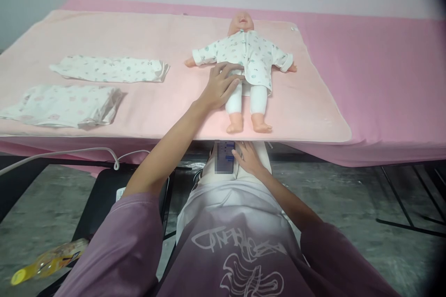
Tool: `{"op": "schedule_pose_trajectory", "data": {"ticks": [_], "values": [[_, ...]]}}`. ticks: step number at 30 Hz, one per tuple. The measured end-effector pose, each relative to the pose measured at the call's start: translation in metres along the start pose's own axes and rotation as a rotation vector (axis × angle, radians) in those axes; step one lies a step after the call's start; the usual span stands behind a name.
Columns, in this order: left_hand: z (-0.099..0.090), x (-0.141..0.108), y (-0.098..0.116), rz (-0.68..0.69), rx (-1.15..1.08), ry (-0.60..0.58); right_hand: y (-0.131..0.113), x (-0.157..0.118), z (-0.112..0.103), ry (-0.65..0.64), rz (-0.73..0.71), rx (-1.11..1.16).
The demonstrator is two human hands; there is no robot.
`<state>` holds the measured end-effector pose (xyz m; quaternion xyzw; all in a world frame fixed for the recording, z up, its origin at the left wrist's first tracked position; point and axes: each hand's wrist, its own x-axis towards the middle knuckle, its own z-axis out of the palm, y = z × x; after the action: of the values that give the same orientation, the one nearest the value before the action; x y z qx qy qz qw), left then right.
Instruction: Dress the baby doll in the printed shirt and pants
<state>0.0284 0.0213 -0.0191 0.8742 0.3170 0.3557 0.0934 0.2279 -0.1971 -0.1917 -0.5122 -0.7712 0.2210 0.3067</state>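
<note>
A baby doll (241, 23) lies on its back on a pink mat (146, 44), arms spread. It wears a white printed jacket (258, 58) and white trousers (258, 97); its feet are bare and point towards me. My left hand (223, 84) rests on the doll's hip at the jacket's lower edge, fingers stretched out and apart, covering part of the trousers. Below the table edge, my right hand (248, 157) lies spread on my thigh. Its thumb is beside a phone-like screen (225, 157), which is blurred out.
Left of the doll lie two folded printed garments, a narrow one (111, 68) and a wider one (69, 106). A pink cloth (383, 79) covers the table to the right. Below left are a white cable (76, 151), a black chair (101, 204) and a yellow-capped bottle (49, 260).
</note>
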Motion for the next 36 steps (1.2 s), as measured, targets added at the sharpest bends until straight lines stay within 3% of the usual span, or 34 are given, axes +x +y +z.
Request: {"op": "schedule_pose_trajectory", "data": {"ticks": [10,19,22,26,28,31,36], "values": [[-0.003,0.000,0.008,-0.007,0.032,0.015,0.022,-0.062,0.010,0.110,0.132,0.137],[-0.023,-0.012,0.020,0.004,0.017,0.037,0.024,-0.077,0.007,0.298,0.201,0.234],[-0.037,-0.041,0.043,-0.084,0.012,0.145,0.026,-0.085,0.005,0.334,0.234,0.253],[-0.053,-0.104,0.080,-0.233,0.049,0.357,0.027,-0.097,0.005,0.370,0.295,0.297],[-0.061,-0.137,0.086,-0.322,0.134,0.492,0.027,-0.100,0.006,0.376,0.323,0.325],[-0.083,-0.179,0.067,-0.484,0.356,0.635,0.027,-0.099,0.008,0.379,0.366,0.353],[-0.139,-0.219,0.009,-0.843,0.640,0.523,0.029,-0.095,0.009,0.388,0.409,0.361]]}}
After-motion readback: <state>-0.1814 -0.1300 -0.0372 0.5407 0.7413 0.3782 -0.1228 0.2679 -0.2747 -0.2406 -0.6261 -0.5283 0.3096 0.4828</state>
